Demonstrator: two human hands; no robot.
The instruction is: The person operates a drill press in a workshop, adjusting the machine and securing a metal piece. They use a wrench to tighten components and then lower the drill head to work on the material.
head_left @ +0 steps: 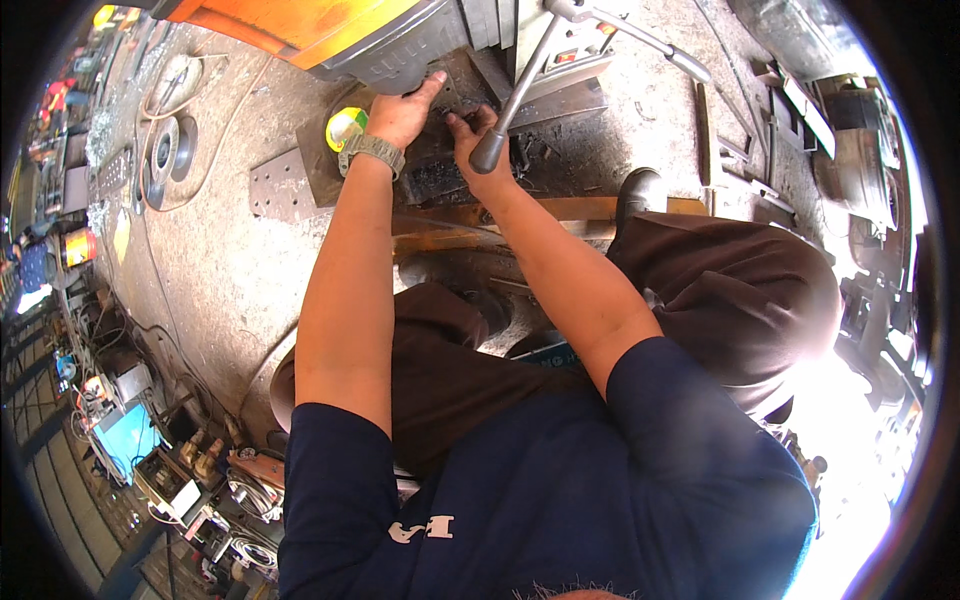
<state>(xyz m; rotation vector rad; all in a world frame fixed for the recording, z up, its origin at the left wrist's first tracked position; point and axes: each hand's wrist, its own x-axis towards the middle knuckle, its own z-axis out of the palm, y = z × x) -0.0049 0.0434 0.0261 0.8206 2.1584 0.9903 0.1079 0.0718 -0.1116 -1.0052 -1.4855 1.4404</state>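
Left hand (399,118): thumb extended, hold unclear | right hand (468,146): fingers curled, I can't tell on what | dark, grimy metal fixture (432,155): right between them | risk: bumping the grey metal lever with dark knob (520,92) might trap fingers

both forearms (346,270) extend forward, left hand (400,116) slightly ahead, right hand (480,150) partly curled.

Hand count, two: left hand (400,118), right hand (484,150). Wristwatch (374,150): quantity one. Visible lever arms (530,75): quantity two, each with one grip (487,153). Orange machine (330,35): quantity one. Yellow-green round object (345,125): quantity one. Yellow-and-red container (78,247): quantity one.
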